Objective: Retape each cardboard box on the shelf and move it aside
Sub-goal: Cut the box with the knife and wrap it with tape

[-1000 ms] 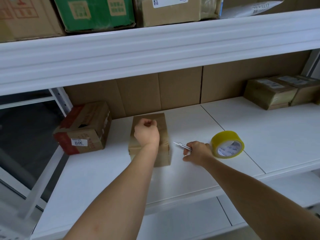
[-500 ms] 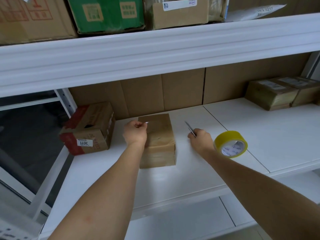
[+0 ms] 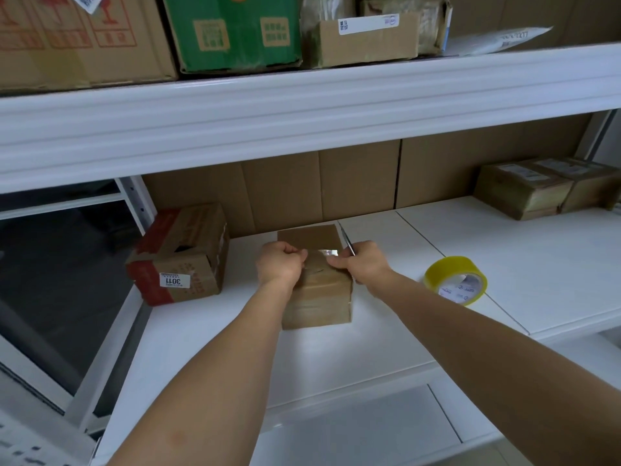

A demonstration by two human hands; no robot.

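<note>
A small brown cardboard box [image 3: 317,297] sits in the middle of the white shelf [image 3: 386,331]. Over its top, my left hand [image 3: 279,265] and my right hand [image 3: 361,264] pinch the two ends of a clear strip of tape [image 3: 327,252] stretched between them. My right hand also holds a thin metal blade [image 3: 346,238] that points away from me. A yellow roll of tape [image 3: 455,280] lies on the shelf to the right of the box.
A red and brown carton [image 3: 181,253] labelled 3011 stands at the shelf's left end. Two taped boxes [image 3: 544,188] sit at the back right. Brown cardboard sheets [image 3: 336,186] line the back. The upper shelf [image 3: 302,105] carries several cartons.
My right hand moved left from beside the box onto its top and took the free end of the tape. My left hand moved right, back over the box.
</note>
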